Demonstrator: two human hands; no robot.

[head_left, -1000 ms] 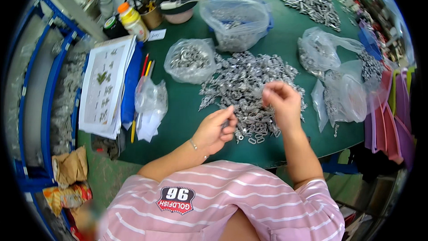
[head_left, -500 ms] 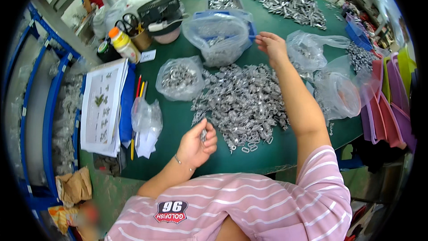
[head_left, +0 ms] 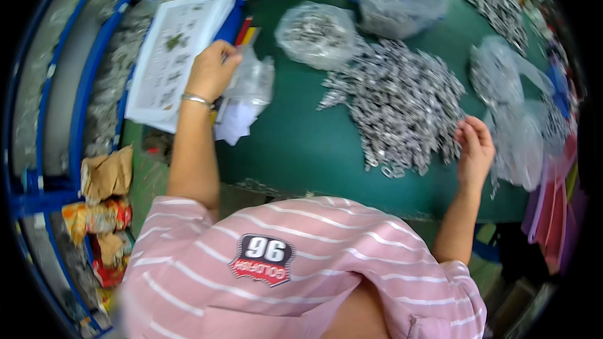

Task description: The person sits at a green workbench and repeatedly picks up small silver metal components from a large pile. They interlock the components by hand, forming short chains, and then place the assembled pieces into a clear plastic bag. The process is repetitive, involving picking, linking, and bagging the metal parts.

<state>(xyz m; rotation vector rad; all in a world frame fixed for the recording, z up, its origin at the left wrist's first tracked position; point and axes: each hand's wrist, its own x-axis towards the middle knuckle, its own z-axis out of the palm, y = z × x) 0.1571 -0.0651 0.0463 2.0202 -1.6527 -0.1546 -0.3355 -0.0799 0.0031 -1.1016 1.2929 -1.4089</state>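
Observation:
My left hand (head_left: 213, 74) is closed, its fingers curled in, over the edge of the printed sheets (head_left: 168, 47) beside the pencils (head_left: 246, 32). Whatever it may hold is too small or hidden to make out. My right hand (head_left: 475, 147) is at the right edge of a large pile of small grey metal links (head_left: 408, 107). Thumb and fingertips come together there, and anything between them cannot be made out. Left of the pile's far end sits a clear plastic bag of metal pieces (head_left: 316, 34). Clear bags and white paper slips (head_left: 235, 120) lie just below the pencils.
A bag-lined blue bin (head_left: 399, 0) stands behind the pile. Farther right are another heap of metal parts (head_left: 493, 3) and more clear bags (head_left: 515, 125). Blue shelving (head_left: 85, 97) runs along the left. Pink and purple bins (head_left: 553, 204) hang at the right table edge.
My left hand has moved from the pile's near left side up to the sheets and pencils. My right hand has come back from the blue bin to the pile's right edge. The view has shifted.

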